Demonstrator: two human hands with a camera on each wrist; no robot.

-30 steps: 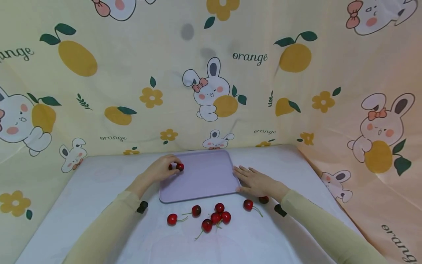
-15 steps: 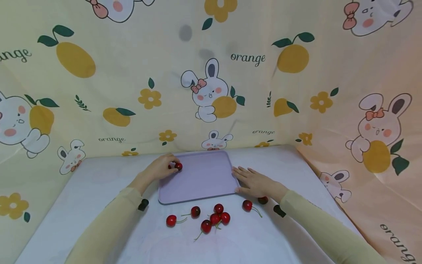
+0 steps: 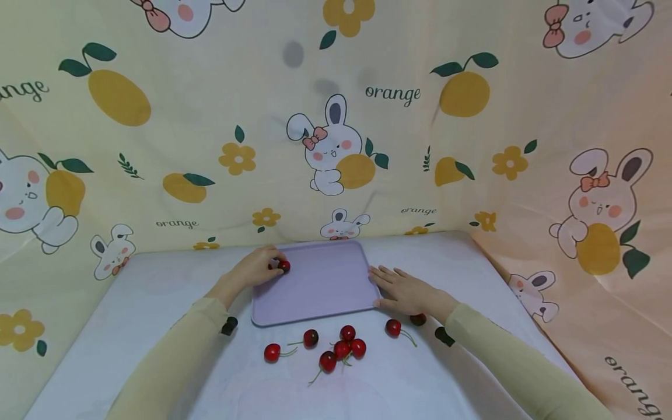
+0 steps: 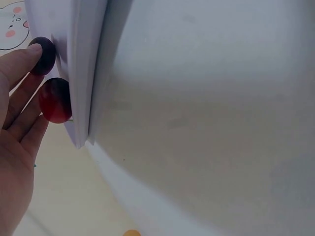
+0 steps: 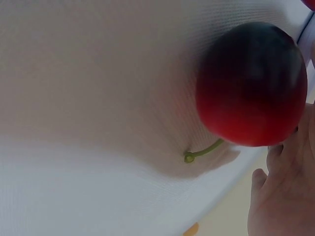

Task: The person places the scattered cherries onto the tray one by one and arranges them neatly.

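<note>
At the left end of the lilac tray (image 3: pixel 320 286), my left hand (image 3: pixel 251 269) pinches a dark red cherry (image 3: pixel 284 266) between thumb and fingers, low over the tray. The left wrist view shows the thumb on this dark cherry (image 4: pixel 43 58). A second cherry (image 4: pixel 55 101) sits beside the fingers, against the tray; the head view shows little of it. My right hand (image 3: pixel 406 290) rests at the tray's right edge with its fingers straight. Close to the right wrist lies a cherry (image 3: pixel 417 319), large in the right wrist view with a short green stem (image 5: pixel 204 151).
On the white tabletop (image 3: pixel 210 379) in front of the tray lie several cherries, some clustered (image 3: pixel 342 349), others apart, such as a left one (image 3: pixel 272 353) and a right one (image 3: pixel 392 328). A printed cloth (image 3: pixel 294 157) hangs behind. Black wrist pieces (image 3: pixel 229 325) show at both sleeves.
The head view has shifted slightly. My left hand stays at the tray's left end, its cherry turned or lowered a touch. The right hand keeps its place at the edge.
</note>
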